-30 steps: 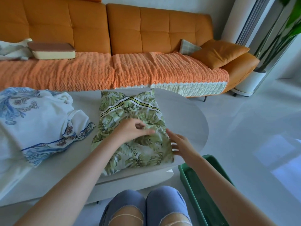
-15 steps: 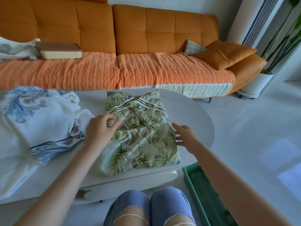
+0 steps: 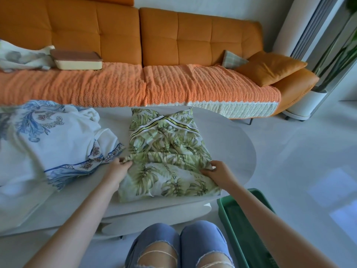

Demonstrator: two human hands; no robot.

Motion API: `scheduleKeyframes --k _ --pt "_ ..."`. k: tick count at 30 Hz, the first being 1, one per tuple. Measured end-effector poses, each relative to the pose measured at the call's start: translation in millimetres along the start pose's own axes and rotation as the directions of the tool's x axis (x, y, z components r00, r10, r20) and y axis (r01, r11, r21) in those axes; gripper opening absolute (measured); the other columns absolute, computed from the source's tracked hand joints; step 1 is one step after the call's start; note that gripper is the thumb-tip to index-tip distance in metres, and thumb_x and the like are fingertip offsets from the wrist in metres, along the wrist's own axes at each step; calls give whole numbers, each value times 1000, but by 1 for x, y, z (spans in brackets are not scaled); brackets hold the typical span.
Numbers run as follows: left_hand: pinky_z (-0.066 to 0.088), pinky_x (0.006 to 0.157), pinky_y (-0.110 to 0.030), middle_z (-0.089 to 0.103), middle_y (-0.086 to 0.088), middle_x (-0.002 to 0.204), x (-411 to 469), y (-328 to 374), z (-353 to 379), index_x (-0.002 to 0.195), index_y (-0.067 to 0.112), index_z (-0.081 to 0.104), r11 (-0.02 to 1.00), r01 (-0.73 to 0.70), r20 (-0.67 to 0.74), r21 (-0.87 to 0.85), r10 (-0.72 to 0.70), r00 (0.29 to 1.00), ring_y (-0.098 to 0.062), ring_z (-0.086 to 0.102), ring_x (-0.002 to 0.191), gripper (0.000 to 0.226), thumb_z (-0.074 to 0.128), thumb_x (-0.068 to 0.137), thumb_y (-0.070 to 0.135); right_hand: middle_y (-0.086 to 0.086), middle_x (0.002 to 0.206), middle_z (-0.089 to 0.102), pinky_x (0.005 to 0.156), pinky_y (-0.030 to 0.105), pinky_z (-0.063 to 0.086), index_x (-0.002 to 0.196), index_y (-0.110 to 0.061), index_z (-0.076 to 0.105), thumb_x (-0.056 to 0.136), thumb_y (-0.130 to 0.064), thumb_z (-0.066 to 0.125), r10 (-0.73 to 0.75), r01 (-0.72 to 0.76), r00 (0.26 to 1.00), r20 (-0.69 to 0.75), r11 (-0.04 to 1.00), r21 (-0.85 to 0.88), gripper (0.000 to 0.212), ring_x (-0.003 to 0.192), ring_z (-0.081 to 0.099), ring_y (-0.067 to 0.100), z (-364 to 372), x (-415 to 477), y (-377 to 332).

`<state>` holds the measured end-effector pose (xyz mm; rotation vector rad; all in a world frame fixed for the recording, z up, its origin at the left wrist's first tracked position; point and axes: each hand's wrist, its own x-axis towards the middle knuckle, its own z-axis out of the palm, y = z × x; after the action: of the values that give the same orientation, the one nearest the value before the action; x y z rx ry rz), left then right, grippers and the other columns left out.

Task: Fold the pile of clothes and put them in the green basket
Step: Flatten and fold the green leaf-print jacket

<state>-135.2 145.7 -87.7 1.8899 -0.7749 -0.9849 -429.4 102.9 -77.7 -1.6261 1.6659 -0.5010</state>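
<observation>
head | leaf-print garment [image 3: 170, 157] — half-folded, rumpled | left hand [image 3: 117, 169], right hand [image 3: 220, 173] pinch its sides

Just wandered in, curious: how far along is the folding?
Early on. The leaf-print garment lies partly folded on the table; left hand and right hand pinch its side edges. The blue-and-white clothes wait unfolded, and the visible part of the green basket looks empty.

Left hand [image 3: 117, 168] and right hand [image 3: 218, 172] pinching leaf-print garment [image 3: 166, 157] edges — seemingly mid-fold — on white table [image 3: 231, 147], green basket [image 3: 241, 225] beside
</observation>
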Motion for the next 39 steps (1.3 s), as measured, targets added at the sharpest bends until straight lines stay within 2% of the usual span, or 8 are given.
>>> scheduleKeyframes --k 3,6,9,13,16,28,36,39 --pt "45 75 -26 52 -6 119 -12 -1 -2 128 5 43 911 -293 33 291 296 955 -18 55 90 40 56 90 10 -1 95 59 71 30 46 117 -24 47 82 -48 64 -54 34 994 -99 980 -194 46 86 57 18 -6 -5 6" --pt "31 103 -22 44 -5 133 -30 3 -19 133 10 43 515 -711 104 480 771 628 -16 42 123 48 55 86 2 -3 136 46 101 38 41 140 -29 33 87 -54 50 -454 411 882 -124 871 -270 61 121 46 14 -17 -12 5" --pt "25 111 -28 39 12 141 -47 -5 -31 135 26 43 192 -879 498 437 762 414 -2 30 130 45 51 91 32 -16 154 20 117 32 16 146 -37 20 84 -69 37 -634 676 730 255 614 -408 72 138 21 1 -23 -26 2" --pt "6 116 -28 21 15 153 -43 -49 -35 145 37 24 65 -862 710 503 537 455 -4 19 138 73 36 83 74 -23 153 -10 111 12 -12 147 -39 -6 81 -69 48 -558 729 678 478 430 -532 90 137 -7 -7 -17 -29 27" --pt "6 116 -23 30 12 150 -36 -55 -45 146 38 19 127 -835 655 535 562 505 -5 27 137 63 32 90 65 -25 150 -7 105 2 -12 145 -38 -3 86 -58 50 -547 697 716 433 541 -470 82 135 -4 -9 -18 -29 33" --pt "43 92 -26 60 4 125 -43 -40 -51 132 23 49 16 -828 577 561 710 405 -12 63 106 104 85 41 -13 5 121 65 86 35 55 131 -15 54 75 7 56 -762 765 588 272 413 -494 60 105 65 21 -24 -23 17" --pt "7 114 -47 15 2 157 -29 -49 -62 150 21 16 -107 -788 655 606 630 418 -19 11 145 101 65 71 61 -10 157 7 118 23 -2 150 -25 13 74 -31 61 -696 753 612 376 366 -548 90 145 1 9 -35 -20 39" --pt "10 111 -51 11 1 158 -20 -44 -60 150 19 15 -165 -781 691 602 598 406 -18 10 145 97 72 74 35 -4 158 10 119 36 7 150 -17 17 77 -38 61 -713 793 557 426 304 -528 88 146 7 16 -42 -8 35"
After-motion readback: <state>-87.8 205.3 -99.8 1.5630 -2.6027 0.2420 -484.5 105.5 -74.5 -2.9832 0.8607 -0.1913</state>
